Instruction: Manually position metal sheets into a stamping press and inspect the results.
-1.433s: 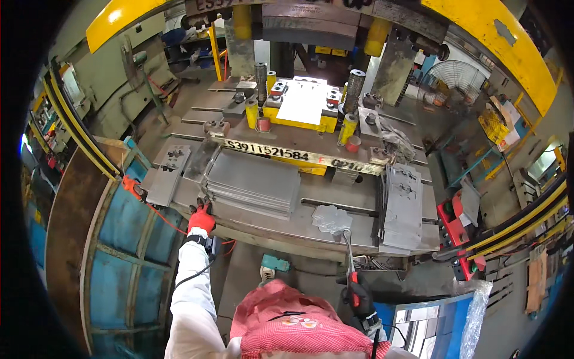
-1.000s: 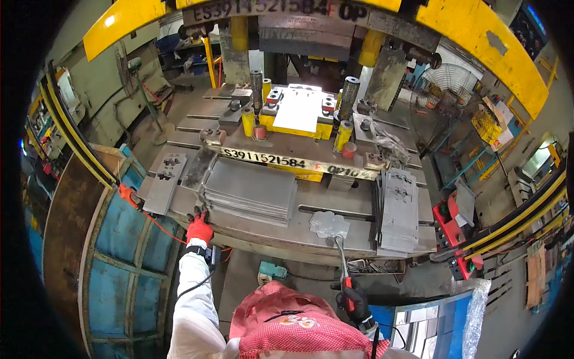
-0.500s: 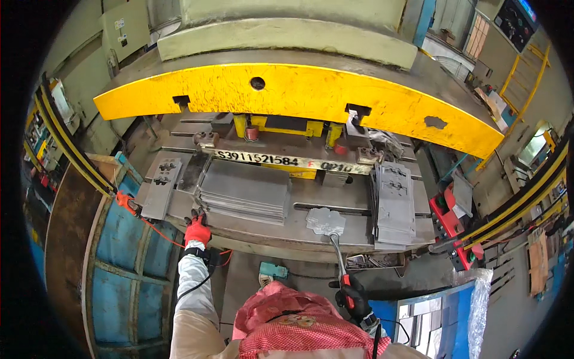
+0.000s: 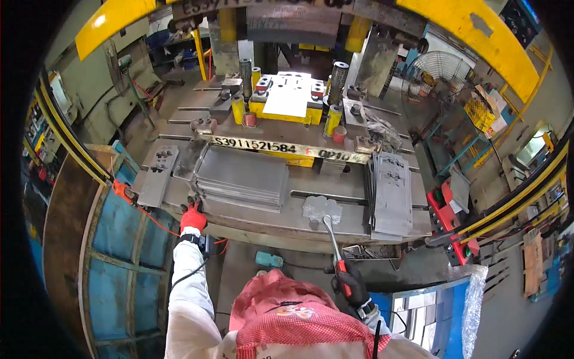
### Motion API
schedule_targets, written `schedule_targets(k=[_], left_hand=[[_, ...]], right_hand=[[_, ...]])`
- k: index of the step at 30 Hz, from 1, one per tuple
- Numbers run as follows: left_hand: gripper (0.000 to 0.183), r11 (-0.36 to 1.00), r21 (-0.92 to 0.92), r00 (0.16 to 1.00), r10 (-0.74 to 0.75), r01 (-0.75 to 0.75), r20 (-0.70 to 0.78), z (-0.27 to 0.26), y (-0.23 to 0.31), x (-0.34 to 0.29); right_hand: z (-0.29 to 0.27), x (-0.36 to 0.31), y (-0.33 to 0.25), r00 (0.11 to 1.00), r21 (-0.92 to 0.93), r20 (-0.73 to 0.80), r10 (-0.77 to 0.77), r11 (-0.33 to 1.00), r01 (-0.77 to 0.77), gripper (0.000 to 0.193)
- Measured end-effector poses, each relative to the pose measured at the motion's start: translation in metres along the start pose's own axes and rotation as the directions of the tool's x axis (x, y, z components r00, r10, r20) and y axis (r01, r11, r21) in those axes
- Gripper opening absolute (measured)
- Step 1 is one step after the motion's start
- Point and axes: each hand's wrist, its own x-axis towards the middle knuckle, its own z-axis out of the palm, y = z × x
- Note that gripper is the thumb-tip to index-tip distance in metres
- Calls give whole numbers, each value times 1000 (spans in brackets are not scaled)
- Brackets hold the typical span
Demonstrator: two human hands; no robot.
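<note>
My left hand (image 4: 193, 218), in a red glove with dark fingertips, rests at the front edge of the press bed, beside the near left corner of a stack of grey metal sheets (image 4: 241, 178). Its fingers are apart and hold nothing. My right hand (image 4: 351, 283), black-gloved, is closed around the red handle of a long steel hand tool (image 4: 332, 239). The tool's far end meets a small, irregular grey metal plate (image 4: 321, 207) over the bed. Behind, a bright flat sheet (image 4: 288, 96) lies on the lower die (image 4: 257, 109) between upright posts.
Thin metal parts (image 4: 391, 197) stand piled at the bed's right; a flat part (image 4: 158, 179) lies at its left. The yellow ram edge (image 4: 472, 42) arches overhead. Striped guard posts (image 4: 72, 140) flank both sides. A red control box (image 4: 448, 221) is right; a teal pedal (image 4: 269, 259) sits below.
The yellow press ram has risen, uncovering the lower die and the bright sheet on it. My hands keep nearly the same places, and the tool still meets the small plate.
</note>
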Motion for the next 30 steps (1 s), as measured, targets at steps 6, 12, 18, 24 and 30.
schedule_targets(k=[6,12,18,24,30], left_hand=[[58,1000,5,1000,-24,24,1,-3,2,-5],[59,999,-26,999,-33,33,20,-7,12,-8],[59,999,-33,999,-32,31,-37,-9,18,-10],[58,997,-75,995,-41,34,-88,0,9,-11],[59,996,-82,996,-39,32,-78,-1,9,-12]], right_hand=[[25,39,-26,995,-25,65,-70,997,71,64],[58,59,-38,984,-90,176,-33,995,50,66],[56,59,-9,947,-61,302,111,993,-97,60],[77,46,-25,955,-36,266,132,991,-127,62],[71,41,-17,931,-76,298,212,977,-198,64]])
